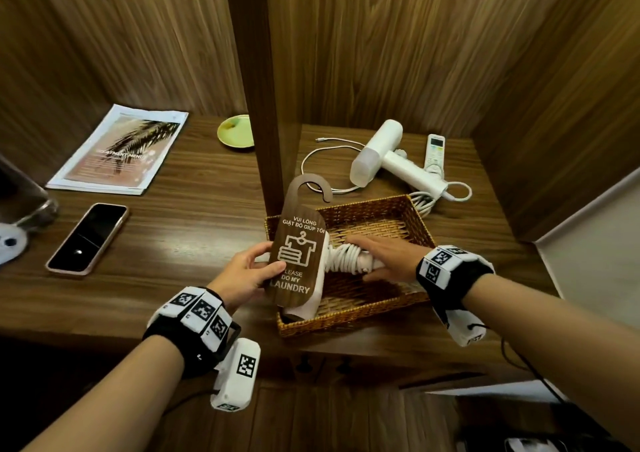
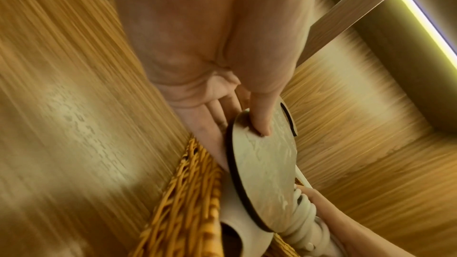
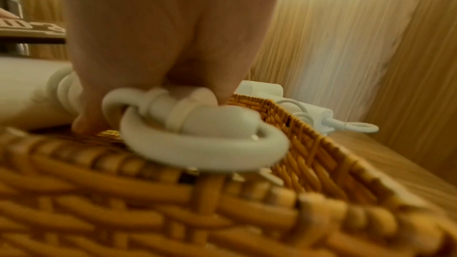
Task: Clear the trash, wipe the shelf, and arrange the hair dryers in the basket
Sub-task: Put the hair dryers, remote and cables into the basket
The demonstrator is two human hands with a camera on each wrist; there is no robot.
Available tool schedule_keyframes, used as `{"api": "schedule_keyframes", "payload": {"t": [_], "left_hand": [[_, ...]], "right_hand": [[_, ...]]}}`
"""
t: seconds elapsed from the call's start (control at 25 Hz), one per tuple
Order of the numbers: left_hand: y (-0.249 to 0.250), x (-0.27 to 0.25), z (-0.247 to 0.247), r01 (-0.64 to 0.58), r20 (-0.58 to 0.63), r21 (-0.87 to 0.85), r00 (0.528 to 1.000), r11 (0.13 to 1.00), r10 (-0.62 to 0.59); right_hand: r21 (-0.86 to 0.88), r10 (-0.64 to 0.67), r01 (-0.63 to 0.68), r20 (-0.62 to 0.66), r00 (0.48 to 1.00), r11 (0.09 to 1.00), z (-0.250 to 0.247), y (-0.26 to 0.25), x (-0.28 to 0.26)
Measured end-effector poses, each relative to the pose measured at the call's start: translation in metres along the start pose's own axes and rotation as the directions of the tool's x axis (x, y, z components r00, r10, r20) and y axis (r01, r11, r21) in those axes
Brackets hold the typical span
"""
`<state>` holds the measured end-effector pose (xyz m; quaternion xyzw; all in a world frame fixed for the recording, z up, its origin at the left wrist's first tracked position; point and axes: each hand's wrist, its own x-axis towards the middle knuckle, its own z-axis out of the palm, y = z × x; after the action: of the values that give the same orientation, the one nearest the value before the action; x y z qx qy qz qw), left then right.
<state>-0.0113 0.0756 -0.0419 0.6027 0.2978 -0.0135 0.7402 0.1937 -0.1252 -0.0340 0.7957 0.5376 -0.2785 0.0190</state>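
A brown wicker basket (image 1: pixel 388 205) sits on the wooden shelf. In it lies a white hair dryer (image 1: pixel 341 257) with its cord coiled round the handle (image 3: pixel 197 116). My right hand (image 1: pixel 381 256) holds that handle, fingers over the top and thumb beneath. My left hand (image 1: pixel 256 264) pinches a brown wooden "laundry" door hanger (image 1: pixel 298 243) over the basket's left end, thumb (image 2: pixel 262 122) on its face. The hanger hides most of the dryer's barrel (image 2: pixel 242 237). A second white hair dryer (image 1: pixel 381 157) lies on the shelf behind the basket, its cord loose.
A white remote (image 1: pixel 434 155) lies beside the second dryer. A vertical wooden divider (image 1: pixel 256 88) stands just left of the basket. Left of it are a green dish (image 1: pixel 237 131), a menu brochure (image 1: pixel 117 150) and a phone (image 1: pixel 88 238).
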Motion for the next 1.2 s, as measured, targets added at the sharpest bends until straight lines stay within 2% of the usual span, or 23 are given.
{"api": "schedule_keyframes", "payload": {"t": [0.08, 0.2, 0.24, 0.28, 0.32, 0.36, 0.4, 0.44, 0.48, 0.52, 0.56, 0.68, 0.76, 0.92, 1.04, 1.2], "left_hand": [[0.001, 0.001, 0.007, 0.026, 0.007, -0.026, 1.000, 0.999, -0.026], [0.004, 0.004, 0.014, 0.046, 0.009, -0.073, 0.999, 0.996, -0.045], [0.005, 0.006, 0.016, 0.053, 0.014, -0.075, 0.999, 0.996, -0.052], [0.004, 0.006, 0.016, 0.059, 0.018, -0.071, 0.998, 0.996, -0.058], [0.004, 0.007, 0.017, 0.065, 0.017, -0.070, 0.998, 0.995, -0.064], [0.005, 0.008, 0.018, 0.070, 0.008, -0.078, 0.998, 0.995, -0.070], [0.006, 0.010, 0.018, 0.075, 0.003, -0.088, 0.997, 0.993, -0.075], [0.007, 0.011, 0.020, 0.081, 0.003, -0.095, 0.997, 0.992, -0.081], [0.007, 0.012, 0.019, 0.086, 0.010, -0.098, 0.996, 0.992, -0.085], [0.008, 0.014, 0.020, 0.088, 0.016, -0.095, 0.996, 0.992, -0.087], [0.008, 0.016, 0.022, 0.087, 0.018, -0.096, 0.996, 0.992, -0.086], [0.006, 0.020, 0.022, 0.072, 0.035, -0.131, 0.997, 0.989, -0.068], [0.006, 0.022, 0.023, 0.079, 0.057, -0.124, 0.996, 0.989, -0.073], [0.004, 0.022, 0.020, 0.073, 0.070, -0.139, 0.996, 0.988, -0.064], [0.005, 0.021, 0.021, 0.055, 0.069, -0.159, 0.997, 0.986, -0.044], [0.005, 0.020, 0.017, 0.075, 0.059, -0.147, 0.996, 0.986, -0.066]], "right_hand": [[0.043, 0.016, -0.016, -0.003, 1.000, 0.999, 0.004, 0.004, 0.003], [0.075, 0.028, -0.033, 0.061, 0.998, 0.997, 0.002, 0.010, 0.006], [0.121, 0.035, -0.040, 0.041, 0.999, 0.992, -0.010, 0.015, 0.004], [0.188, 0.044, -0.032, -0.056, 0.997, 0.982, -0.025, 0.024, 0.004], [0.240, 0.098, -0.043, -0.222, 0.970, 0.970, -0.044, 0.043, 0.006], [0.271, 0.192, -0.084, -0.402, 0.895, 0.959, -0.062, 0.067, 0.010], [0.275, 0.291, -0.163, -0.527, 0.798, 0.948, -0.079, 0.094, 0.014], [0.258, 0.381, -0.282, -0.563, 0.733, 0.924, -0.091, 0.121, 0.020], [0.240, 0.472, -0.408, -0.517, 0.714, 0.881, -0.096, 0.144, 0.027], [0.220, 0.541, -0.498, -0.437, 0.718, 0.839, -0.094, 0.160, 0.035], [0.214, 0.572, -0.532, -0.364, 0.735, 0.820, -0.090, 0.174, 0.048], [0.240, 0.489, -0.434, -0.264, 0.831, 0.868, -0.074, 0.188, 0.086], [0.215, 0.466, -0.422, -0.229, 0.855, 0.881, -0.071, 0.190, 0.101], [0.120, 0.474, -0.461, -0.320, 0.821, 0.879, -0.067, 0.188, 0.104], [0.143, 0.479, -0.463, -0.400, 0.781, 0.875, -0.068, 0.184, 0.084], [0.183, 0.408, -0.369, -0.538, 0.738, 0.911, -0.099, 0.166, 0.039]]}}
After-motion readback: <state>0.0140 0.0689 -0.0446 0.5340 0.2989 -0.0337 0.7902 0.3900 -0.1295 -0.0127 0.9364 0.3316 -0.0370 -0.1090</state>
